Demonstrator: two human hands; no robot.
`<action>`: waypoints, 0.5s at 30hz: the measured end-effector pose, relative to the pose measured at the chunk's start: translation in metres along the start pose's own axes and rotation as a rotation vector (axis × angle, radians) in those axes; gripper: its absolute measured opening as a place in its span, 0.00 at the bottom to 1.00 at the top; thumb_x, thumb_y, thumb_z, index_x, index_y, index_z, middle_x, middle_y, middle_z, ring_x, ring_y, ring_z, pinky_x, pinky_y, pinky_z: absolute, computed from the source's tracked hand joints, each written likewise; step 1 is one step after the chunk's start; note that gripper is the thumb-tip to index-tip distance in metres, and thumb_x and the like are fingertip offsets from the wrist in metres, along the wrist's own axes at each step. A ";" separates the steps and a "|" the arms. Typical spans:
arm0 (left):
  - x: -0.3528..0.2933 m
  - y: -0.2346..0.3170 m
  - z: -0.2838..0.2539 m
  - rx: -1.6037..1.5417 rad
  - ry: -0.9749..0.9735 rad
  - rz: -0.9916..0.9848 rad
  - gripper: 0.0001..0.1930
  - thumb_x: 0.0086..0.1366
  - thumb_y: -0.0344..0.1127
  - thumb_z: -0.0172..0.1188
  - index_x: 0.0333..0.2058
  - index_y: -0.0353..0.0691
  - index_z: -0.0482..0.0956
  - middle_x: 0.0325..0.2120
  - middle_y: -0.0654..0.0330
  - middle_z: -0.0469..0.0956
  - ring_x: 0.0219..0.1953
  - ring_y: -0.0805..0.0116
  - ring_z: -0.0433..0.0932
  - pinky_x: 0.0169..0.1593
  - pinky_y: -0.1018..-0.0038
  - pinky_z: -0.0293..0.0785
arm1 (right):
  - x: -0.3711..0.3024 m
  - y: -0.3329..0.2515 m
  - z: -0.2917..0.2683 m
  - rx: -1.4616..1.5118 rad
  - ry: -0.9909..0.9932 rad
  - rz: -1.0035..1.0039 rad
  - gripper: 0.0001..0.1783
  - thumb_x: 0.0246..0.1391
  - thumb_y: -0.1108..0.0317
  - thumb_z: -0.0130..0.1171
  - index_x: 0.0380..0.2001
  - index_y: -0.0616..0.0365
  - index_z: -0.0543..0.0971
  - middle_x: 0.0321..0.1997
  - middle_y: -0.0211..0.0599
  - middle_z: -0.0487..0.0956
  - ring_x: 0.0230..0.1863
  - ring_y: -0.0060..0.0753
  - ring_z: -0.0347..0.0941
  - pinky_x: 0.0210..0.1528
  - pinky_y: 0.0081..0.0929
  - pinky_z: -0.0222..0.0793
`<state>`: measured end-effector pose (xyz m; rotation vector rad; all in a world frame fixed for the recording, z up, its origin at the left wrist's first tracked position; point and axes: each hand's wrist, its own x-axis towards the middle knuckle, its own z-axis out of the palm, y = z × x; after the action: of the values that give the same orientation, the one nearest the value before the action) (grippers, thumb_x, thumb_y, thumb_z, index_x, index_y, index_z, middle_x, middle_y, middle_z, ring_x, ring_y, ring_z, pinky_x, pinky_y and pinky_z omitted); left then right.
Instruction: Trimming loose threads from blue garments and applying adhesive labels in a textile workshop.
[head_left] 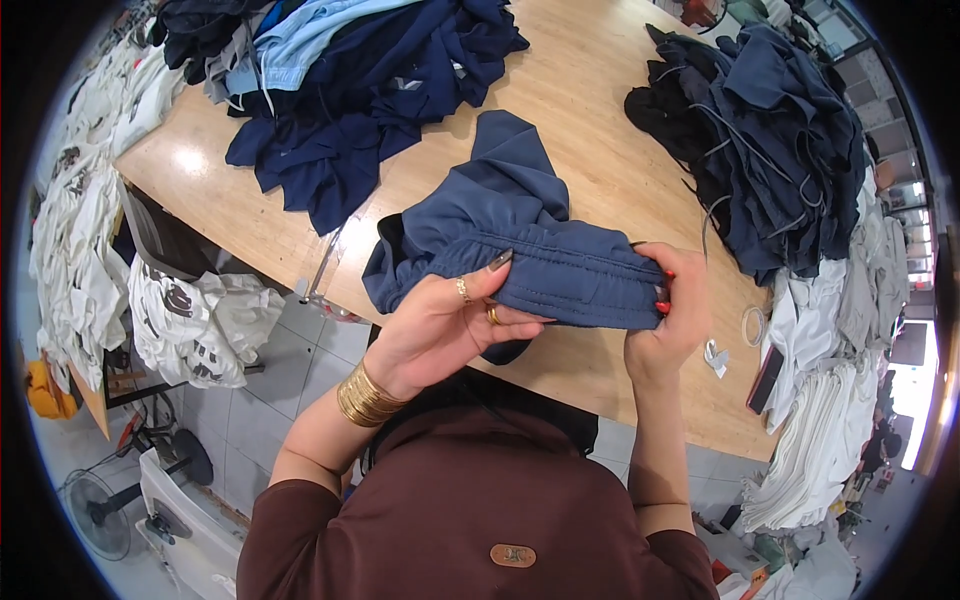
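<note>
Slate-blue cloth at the centre of the clock: a garment with a stitched, gathered waistband drawn out toward 3 o'clock, above the near part of the table. Left grip just off centre toward 8 o'clock, narrow on the waistband: palm turned up, thumb pressed on top, other fingers curled beneath. Gold bangles round the left wrist. Right grip at 3 o'clock, closed on the end of the waistband, red-nailed fingertips bent round it. Loose folds of the garment running from the waistband toward 12 o'clock.

At 11 o'clock on the table, a pile of navy garments with light-blue cloth on top. At 2 o'clock, a heap of dark garments, grey cords trailing over it. Just past 3 o'clock, near the right grip, a small white tag and a pale ring. At 4 o'clock, a stack of white cloth. At 9 o'clock, beyond the table's edge, white printed pieces; at 8 o'clock, a fan.
</note>
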<state>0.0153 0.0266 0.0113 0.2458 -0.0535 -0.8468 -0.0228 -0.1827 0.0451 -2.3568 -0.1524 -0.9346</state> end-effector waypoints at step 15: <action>0.001 -0.010 0.035 0.386 0.389 0.105 0.11 0.60 0.26 0.58 0.39 0.24 0.77 0.39 0.51 0.78 0.41 0.64 0.78 0.49 0.69 0.76 | 0.012 -0.030 -0.031 0.173 -0.264 0.077 0.13 0.36 0.78 0.67 0.30 0.56 0.78 0.22 0.31 0.72 0.19 0.25 0.67 0.20 0.20 0.60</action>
<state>0.0036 0.0135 0.0425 0.7607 0.1349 -0.6670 -0.0413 -0.1766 0.0852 -2.2971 -0.2351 -0.5484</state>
